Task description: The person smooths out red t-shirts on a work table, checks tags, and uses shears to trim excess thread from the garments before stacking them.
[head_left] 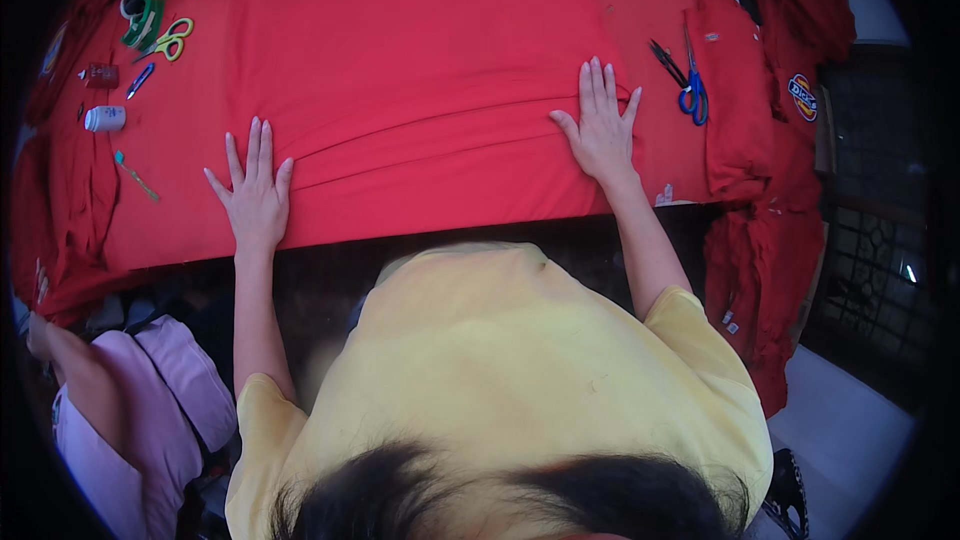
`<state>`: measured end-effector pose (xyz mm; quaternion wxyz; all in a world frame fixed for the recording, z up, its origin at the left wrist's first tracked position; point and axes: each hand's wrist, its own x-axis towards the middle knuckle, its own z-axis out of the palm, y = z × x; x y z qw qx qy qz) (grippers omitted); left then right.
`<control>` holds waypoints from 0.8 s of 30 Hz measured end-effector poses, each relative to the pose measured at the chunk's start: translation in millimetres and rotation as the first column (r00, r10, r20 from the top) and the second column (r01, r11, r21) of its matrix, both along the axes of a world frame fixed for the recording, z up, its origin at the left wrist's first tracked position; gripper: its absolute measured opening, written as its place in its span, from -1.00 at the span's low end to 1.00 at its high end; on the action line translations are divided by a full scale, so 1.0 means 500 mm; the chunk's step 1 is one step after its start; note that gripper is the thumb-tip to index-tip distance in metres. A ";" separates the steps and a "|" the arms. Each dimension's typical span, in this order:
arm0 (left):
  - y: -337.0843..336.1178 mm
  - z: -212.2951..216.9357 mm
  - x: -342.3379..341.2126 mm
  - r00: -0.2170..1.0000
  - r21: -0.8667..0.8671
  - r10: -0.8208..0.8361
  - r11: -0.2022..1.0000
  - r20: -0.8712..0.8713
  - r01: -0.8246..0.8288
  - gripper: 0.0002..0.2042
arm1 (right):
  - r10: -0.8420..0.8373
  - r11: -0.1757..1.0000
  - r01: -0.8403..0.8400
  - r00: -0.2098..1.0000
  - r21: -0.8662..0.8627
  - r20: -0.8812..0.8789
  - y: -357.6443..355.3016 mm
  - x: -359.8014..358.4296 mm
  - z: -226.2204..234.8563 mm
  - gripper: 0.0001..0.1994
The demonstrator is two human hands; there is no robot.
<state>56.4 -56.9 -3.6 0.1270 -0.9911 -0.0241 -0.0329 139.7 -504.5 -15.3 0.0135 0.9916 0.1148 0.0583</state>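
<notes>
A wide piece of red fabric [420, 50] lies across the table, with long creases running crosswise between my hands. My left hand [256, 202] rests flat on its left side near the front edge, fingers spread. Farther right and a little farther back, my right hand [602, 130] presses on the fabric's right side, also with fingers apart and pointing away from me. Neither hand grips anything. Right of my right hand lie blue-handled scissors [693, 98], beside small black snips [667, 62].
On the left are yellow-handled scissors [170, 42], a green tape dispenser [146, 12], a blue pen [140, 80], a white bottle [105, 118] and a dark red container [100, 75]. Folded red garments [735, 110] pile up at the right. A person in pink [150, 390] is at the lower left.
</notes>
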 end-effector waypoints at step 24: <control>0.119 -0.023 -0.103 0.953 -0.969 0.282 0.245 0.111 0.040 -0.78 | -0.148 0.442 0.217 0.975 0.871 -0.168 -0.183 -0.012 -0.025 -0.86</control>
